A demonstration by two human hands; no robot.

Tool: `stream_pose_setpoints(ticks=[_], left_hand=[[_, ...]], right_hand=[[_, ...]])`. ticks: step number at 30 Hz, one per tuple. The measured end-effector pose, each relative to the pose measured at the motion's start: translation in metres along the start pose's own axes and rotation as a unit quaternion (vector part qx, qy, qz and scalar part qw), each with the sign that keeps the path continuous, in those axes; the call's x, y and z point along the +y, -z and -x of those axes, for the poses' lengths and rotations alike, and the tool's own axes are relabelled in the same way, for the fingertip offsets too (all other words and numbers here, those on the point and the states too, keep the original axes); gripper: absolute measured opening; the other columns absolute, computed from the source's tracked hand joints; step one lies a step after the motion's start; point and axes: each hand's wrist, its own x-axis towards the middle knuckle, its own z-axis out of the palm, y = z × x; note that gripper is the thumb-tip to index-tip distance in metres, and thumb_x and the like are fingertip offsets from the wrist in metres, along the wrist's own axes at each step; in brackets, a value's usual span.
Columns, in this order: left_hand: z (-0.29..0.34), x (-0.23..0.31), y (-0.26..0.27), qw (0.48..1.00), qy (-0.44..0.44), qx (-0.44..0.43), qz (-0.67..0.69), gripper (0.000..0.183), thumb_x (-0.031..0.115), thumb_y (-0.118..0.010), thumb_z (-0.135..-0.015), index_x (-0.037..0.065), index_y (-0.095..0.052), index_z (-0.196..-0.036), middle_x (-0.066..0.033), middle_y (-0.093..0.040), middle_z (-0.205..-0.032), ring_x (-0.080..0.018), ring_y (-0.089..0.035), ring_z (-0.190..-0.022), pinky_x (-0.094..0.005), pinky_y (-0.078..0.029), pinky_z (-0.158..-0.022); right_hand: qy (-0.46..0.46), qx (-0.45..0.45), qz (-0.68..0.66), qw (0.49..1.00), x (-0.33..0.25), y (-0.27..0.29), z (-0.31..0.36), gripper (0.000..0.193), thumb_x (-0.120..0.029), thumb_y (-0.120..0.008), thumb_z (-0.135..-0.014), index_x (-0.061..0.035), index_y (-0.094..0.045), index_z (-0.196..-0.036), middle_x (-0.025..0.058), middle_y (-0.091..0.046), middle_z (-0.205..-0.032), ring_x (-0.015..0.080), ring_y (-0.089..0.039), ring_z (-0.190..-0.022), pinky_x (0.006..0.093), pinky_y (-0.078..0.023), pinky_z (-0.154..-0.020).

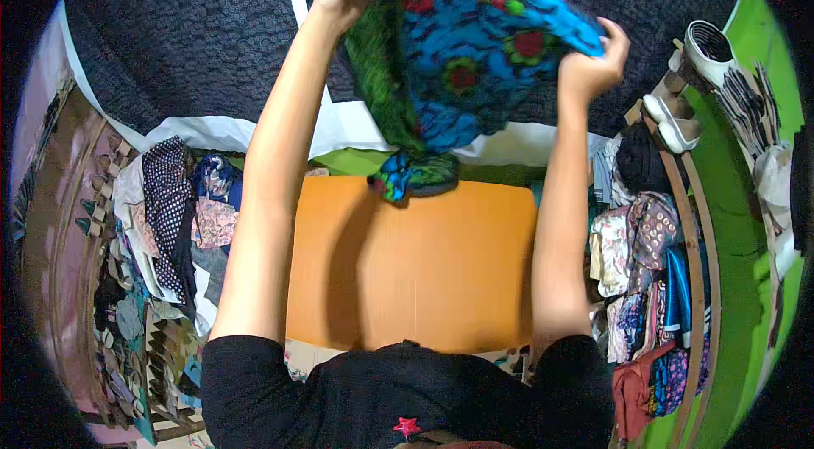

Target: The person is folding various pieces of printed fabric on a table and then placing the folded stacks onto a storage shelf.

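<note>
Both my arms reach up and forward, with a blue, green and red flower-patterned cloth stretched between my hands. My left hand is closed on its upper left part, where a green and black border shows. At the upper right, my right hand grips the other corner, its fingers curled round the edge. The cloth hangs in folds and is blurred in places. Its lower end bunches over the far edge of the orange table. What kind of garment or piece it is, I cannot tell.
Piled clothes lie left of the table, and folded clothes are stacked on the right. White shoes rest on a wooden rack at the right. Dark patterned fabric covers the far side, with a white edge below it.
</note>
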Motion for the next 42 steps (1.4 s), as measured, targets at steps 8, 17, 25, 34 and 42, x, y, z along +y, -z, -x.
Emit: stream_pose_setpoints(ticks=[8,17,25,34,42], left_hand=[[0.190,-0.007,0.139,0.904,-0.015,0.002,-0.427,0.027,0.007,-0.043,-0.077,-0.003,-0.056,-0.098,-0.0069,-0.059,-0.083,-0.0159,-0.056,-0.070,-0.0271,-0.046,-0.066],[0.492,-0.042,0.216,0.748,0.210,0.058,-0.627,0.015,0.007,-0.049,-0.068,-0.002,-0.060,-0.073,-0.0202,-0.056,-0.063,-0.0294,-0.057,-0.061,-0.0354,-0.041,-0.057],[0.484,0.010,0.203,0.779,0.128,0.059,-0.610,0.017,-0.004,-0.048,-0.062,-0.005,-0.056,-0.077,-0.0199,-0.056,-0.072,-0.0268,-0.057,-0.069,-0.0301,-0.042,-0.064],[0.553,0.051,0.172,0.720,-0.047,0.048,-0.691,0.013,0.008,-0.064,-0.059,-0.002,-0.058,-0.065,-0.0165,-0.048,-0.110,-0.0326,-0.046,-0.099,-0.0387,-0.035,-0.088],[0.618,0.071,0.126,0.809,0.088,0.010,-0.581,0.017,0.002,-0.057,-0.061,0.000,-0.065,-0.075,-0.0141,-0.064,-0.081,-0.0280,-0.060,-0.086,-0.0318,-0.046,-0.078]], right_hand=[[-0.141,-0.465,0.138,0.863,-0.030,0.168,0.163,0.044,0.006,-0.045,-0.060,-0.0118,-0.057,-0.098,0.0197,-0.059,-0.090,0.0371,-0.055,-0.086,0.0424,-0.045,-0.075],[-0.300,-0.611,0.271,0.681,-0.093,0.331,0.300,0.040,0.005,-0.048,-0.057,-0.0113,-0.063,-0.091,0.0230,-0.058,-0.076,0.0385,-0.056,-0.074,0.0414,-0.045,-0.068],[-0.312,-0.612,0.231,0.689,-0.139,0.347,0.290,0.041,0.001,-0.052,-0.059,-0.0133,-0.062,-0.097,0.0213,-0.059,-0.088,0.0370,-0.056,-0.081,0.0401,-0.045,-0.072],[-0.309,-0.745,0.177,0.564,-0.147,0.393,0.288,0.038,-0.018,-0.066,-0.063,-0.0146,-0.061,-0.100,0.0160,-0.062,-0.082,0.0314,-0.059,-0.078,0.0381,-0.048,-0.070],[-0.318,-0.836,0.102,0.435,-0.129,0.452,0.282,0.040,-0.015,-0.066,-0.066,-0.0088,-0.059,-0.105,0.0153,-0.061,-0.070,0.0233,-0.060,-0.055,0.0347,-0.046,-0.055]])
